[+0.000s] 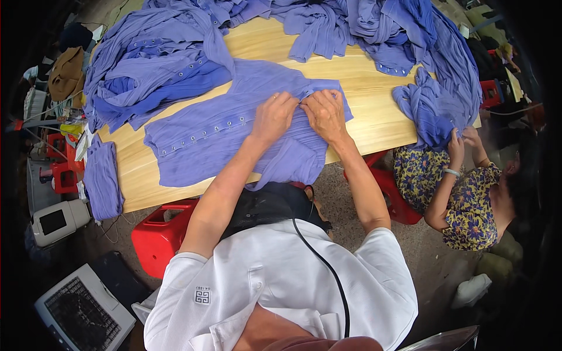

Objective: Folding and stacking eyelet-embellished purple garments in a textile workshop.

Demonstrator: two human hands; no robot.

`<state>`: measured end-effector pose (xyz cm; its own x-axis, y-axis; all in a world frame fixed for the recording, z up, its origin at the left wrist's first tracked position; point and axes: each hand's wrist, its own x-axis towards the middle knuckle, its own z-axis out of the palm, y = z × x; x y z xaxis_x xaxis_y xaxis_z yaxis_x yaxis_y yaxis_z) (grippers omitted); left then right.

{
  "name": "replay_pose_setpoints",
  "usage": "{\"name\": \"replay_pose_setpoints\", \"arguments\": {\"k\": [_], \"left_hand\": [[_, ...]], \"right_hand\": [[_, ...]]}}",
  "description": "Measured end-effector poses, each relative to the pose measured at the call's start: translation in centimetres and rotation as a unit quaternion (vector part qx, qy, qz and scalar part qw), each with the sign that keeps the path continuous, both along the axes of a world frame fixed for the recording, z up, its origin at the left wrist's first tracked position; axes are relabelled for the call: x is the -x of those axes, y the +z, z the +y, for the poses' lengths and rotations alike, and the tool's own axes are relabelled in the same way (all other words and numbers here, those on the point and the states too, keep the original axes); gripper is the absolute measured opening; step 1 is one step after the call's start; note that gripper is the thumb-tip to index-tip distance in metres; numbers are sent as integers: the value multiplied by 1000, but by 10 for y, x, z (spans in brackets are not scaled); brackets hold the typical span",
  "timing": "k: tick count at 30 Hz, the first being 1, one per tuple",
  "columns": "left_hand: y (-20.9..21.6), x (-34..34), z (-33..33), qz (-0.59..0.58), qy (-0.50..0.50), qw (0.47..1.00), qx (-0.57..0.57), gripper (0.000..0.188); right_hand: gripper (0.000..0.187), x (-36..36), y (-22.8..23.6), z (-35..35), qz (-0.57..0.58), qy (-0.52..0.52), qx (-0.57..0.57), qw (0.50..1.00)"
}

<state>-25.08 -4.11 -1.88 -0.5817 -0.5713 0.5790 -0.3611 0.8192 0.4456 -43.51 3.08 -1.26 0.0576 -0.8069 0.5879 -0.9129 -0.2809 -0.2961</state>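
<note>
A periwinkle-blue shirt of crinkled cloth lies spread before me, with a row of light round buttons or snaps along its front. Its collar end points to the right. My left hand pinches the cloth near the collar, fingers closed. Right beside it, my right hand is also closed in a pinch on the same shirt, at the collar. The fingertips of both hands nearly meet, and the small spot between them is too covered to make out.
The wooden table carries a large heap of similar blue shirts at the left and more shirts at the far right. Right of me, a seated person handles a blue garment. Red stools stand below the table edge.
</note>
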Motion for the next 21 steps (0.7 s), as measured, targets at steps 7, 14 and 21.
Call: {"name": "replay_pose_setpoints", "arguments": {"k": [7,14,21], "left_hand": [[4,-8,6,-55,-22,998,24,18],[29,-5,16,-151,-4,988,-26,19],[14,39,2,-127,57,989,-50,12]], "right_hand": [[12,6,-2,9,83,26,19,996],[24,28,5,35,-120,24,-60,991],[27,25,18,25,-67,5,-128,990]]}}
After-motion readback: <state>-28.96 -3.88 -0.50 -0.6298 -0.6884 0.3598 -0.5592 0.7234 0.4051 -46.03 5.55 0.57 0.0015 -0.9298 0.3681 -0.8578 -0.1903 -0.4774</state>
